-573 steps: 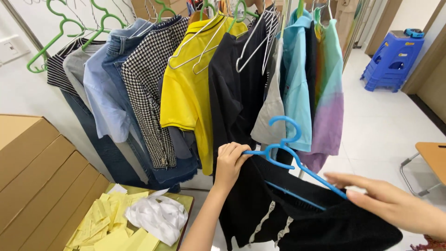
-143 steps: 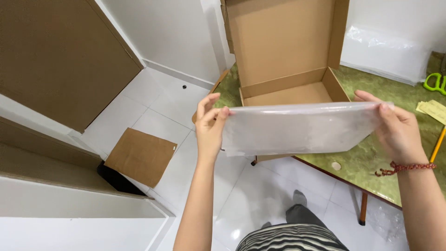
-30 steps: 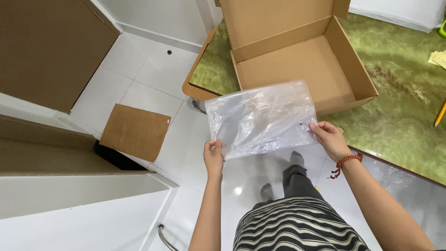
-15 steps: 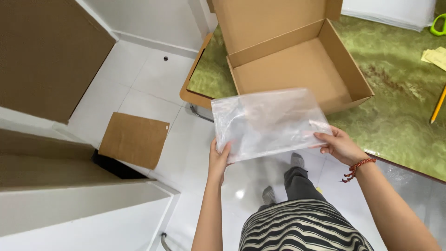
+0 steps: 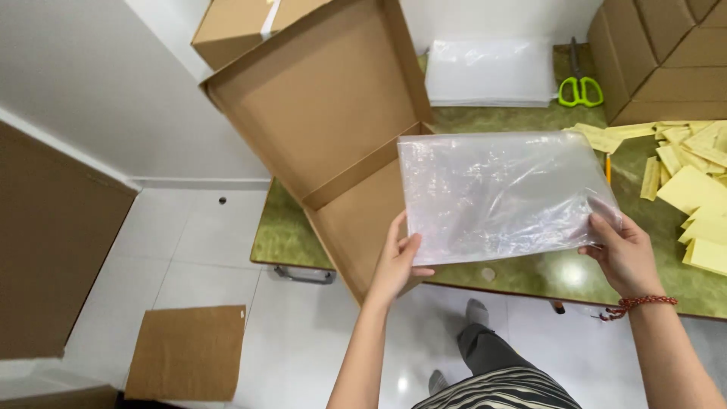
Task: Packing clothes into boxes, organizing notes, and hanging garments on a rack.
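I hold a clear plastic bag [image 5: 500,193] stretched flat between both hands, over the near edge of a green table [image 5: 288,235]. My left hand [image 5: 395,261] pinches the bag's lower left corner. My right hand [image 5: 625,254], with a red bead bracelet on the wrist, grips its lower right corner. Behind the bag an open brown cardboard box [image 5: 333,136] stands on the table with its lid tilted up to the left. The bag hides part of the box's tray.
A stack of clear bags [image 5: 492,72] and green-handled scissors [image 5: 579,87] lie at the back of the table. Yellow paper slips [image 5: 693,178] are scattered at the right, below stacked cardboard boxes [image 5: 666,53]. A flat cardboard piece [image 5: 189,352] lies on the white tiled floor.
The bag has come up from below the table edge and now hangs over the box and table. The view has swung right, showing the scissors and yellow slips.
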